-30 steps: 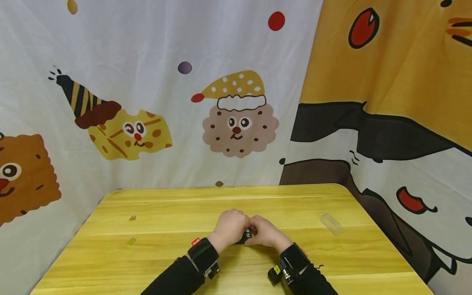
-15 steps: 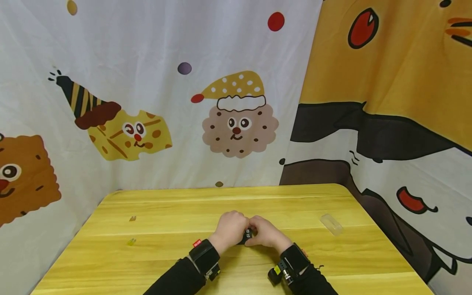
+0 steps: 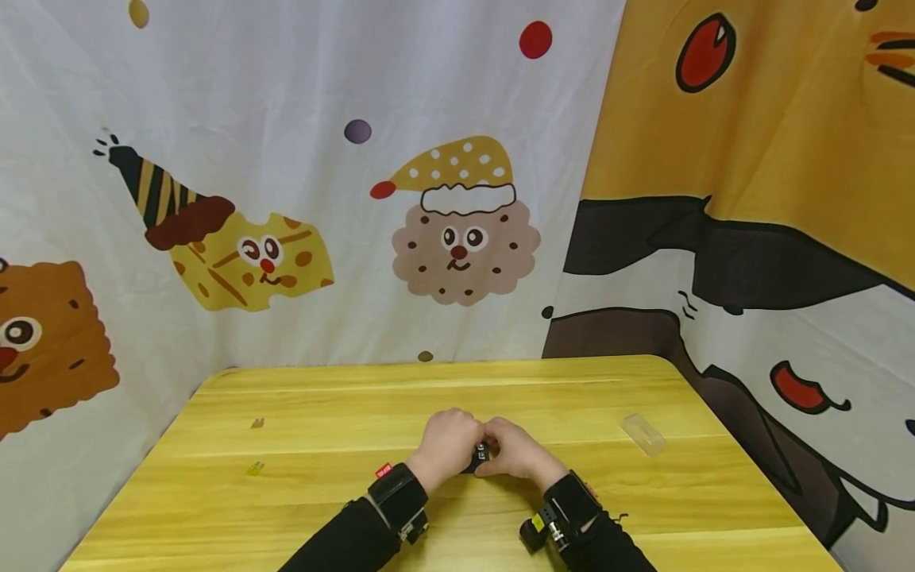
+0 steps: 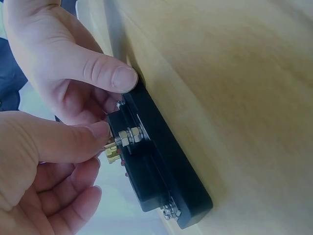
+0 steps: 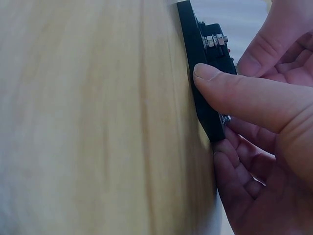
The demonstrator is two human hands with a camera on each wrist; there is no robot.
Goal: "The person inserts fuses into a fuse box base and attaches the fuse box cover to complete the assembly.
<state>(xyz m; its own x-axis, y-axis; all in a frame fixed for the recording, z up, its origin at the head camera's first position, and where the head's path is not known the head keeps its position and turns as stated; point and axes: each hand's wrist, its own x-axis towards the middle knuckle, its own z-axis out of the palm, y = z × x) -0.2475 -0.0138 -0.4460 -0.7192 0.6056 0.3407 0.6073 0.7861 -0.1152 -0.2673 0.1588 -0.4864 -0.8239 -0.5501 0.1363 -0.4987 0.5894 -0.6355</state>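
Near the middle of the table, a black electrical block with bolt terminals is between both hands. Steel nuts sit on a stud at its side, and small screws show at its ends. My right hand grips the block by one end, thumb along its base edge and the other fingers behind. With thumb and forefinger, my left hand pinches a small brass-coloured piece against the block's top face. The fingertips partly cover that piece, so I cannot tell its kind.
A clear plastic cover lies on the right of the wooden table. At the left are two small pieces, one brownish and one yellow-green. A patterned curtain hangs behind the table.
My left wrist has shifted very slightly to the right. Both hands keep the same hold, and the block stays at about the same place.
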